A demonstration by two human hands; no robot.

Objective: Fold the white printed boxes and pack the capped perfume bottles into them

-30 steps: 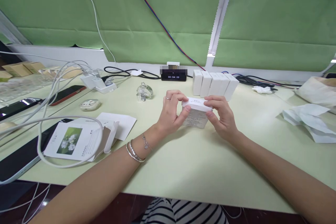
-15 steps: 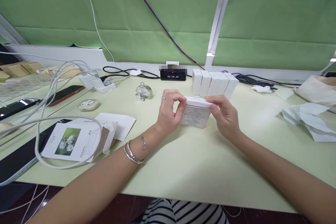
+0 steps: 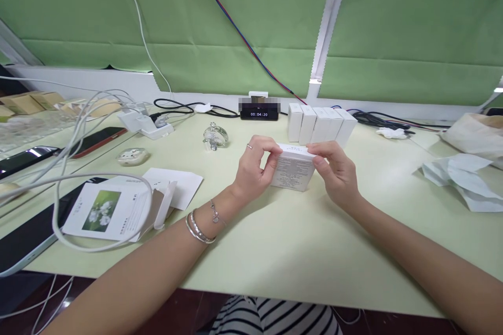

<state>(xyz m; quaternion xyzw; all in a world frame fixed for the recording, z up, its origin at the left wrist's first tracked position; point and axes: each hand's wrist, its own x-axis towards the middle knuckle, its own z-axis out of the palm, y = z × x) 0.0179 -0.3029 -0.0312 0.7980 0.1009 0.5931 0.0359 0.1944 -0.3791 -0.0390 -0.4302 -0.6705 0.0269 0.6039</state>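
Note:
A small white cardboard box (image 3: 293,171) with fine print on its near face stands upright on the table in front of me. My left hand (image 3: 257,165) grips its upper left corner between thumb and fingers. At the upper right corner, the thumb and fingers of my right hand (image 3: 334,171) close on the same box. The box's top looks closed. Several similar white boxes (image 3: 320,124) stand in a row just behind it. Left of them, a round clear glass bottle (image 3: 216,137) rests on the table.
A phone showing a timer (image 3: 259,111) leans at the back. To the left lie an opened printed carton (image 3: 106,212), white cables (image 3: 58,188), several phones and a power strip (image 3: 157,131). Crumpled white paper (image 3: 463,180) and a cloth bag (image 3: 473,136) are on the right.
My left fingers have shifted very slightly at the box's top left corner. The box and my right hand stay practically where they were.

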